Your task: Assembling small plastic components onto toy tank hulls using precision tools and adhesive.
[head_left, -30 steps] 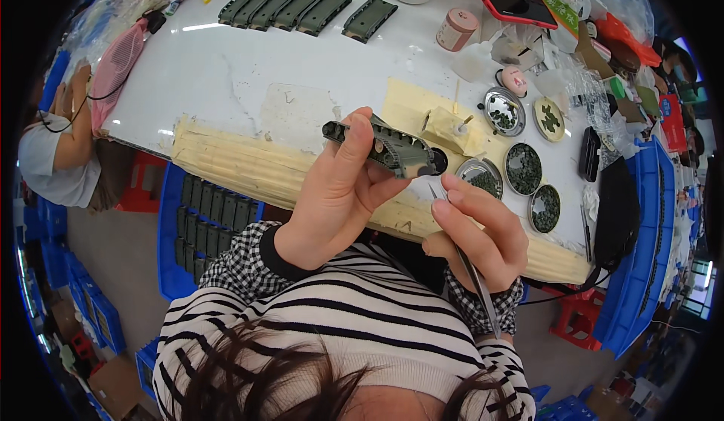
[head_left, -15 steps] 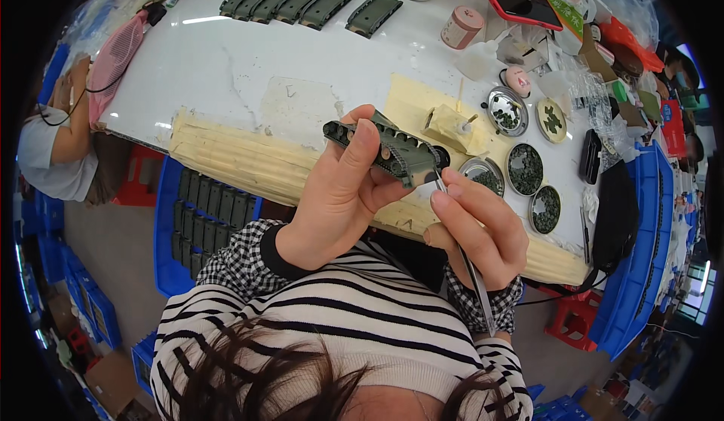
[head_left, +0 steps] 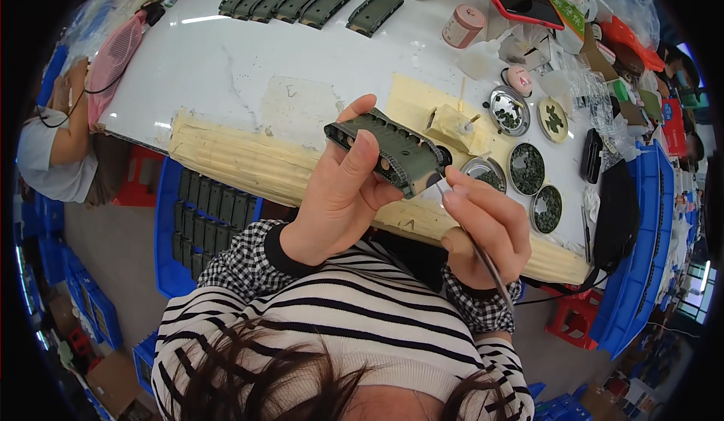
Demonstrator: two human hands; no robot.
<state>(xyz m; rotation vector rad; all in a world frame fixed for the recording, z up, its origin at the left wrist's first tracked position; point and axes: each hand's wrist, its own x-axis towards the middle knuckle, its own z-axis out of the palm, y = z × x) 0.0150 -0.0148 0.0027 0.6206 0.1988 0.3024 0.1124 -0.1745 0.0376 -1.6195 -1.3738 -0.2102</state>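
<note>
My left hand (head_left: 324,206) is closed around a dark green model tank hull (head_left: 407,153) with tracks along its side, held tilted above the table's near edge. My thumb presses on its near side. Tweezers (head_left: 489,264) are pinched in my right hand (head_left: 494,229), their tips close to the right end of the hull. Whether the tips grip a small part is too fine to see. Just beyond, round tins of small dark green parts stand on the table, among them a full tin (head_left: 526,169) and another tin (head_left: 546,210).
Several similar hulls (head_left: 288,3) lie in a row at the table's far side. A blue crate (head_left: 167,259) of more hulls is at lower left. A yellow taped block (head_left: 457,128), a pink jar (head_left: 463,27) and a phone (head_left: 522,3) lie beyond my hands. Another person's arm (head_left: 74,131) shows at left.
The hull has rolled in my left hand, so more of its flat top faces up. My right hand and the tweezers have shifted slightly right.
</note>
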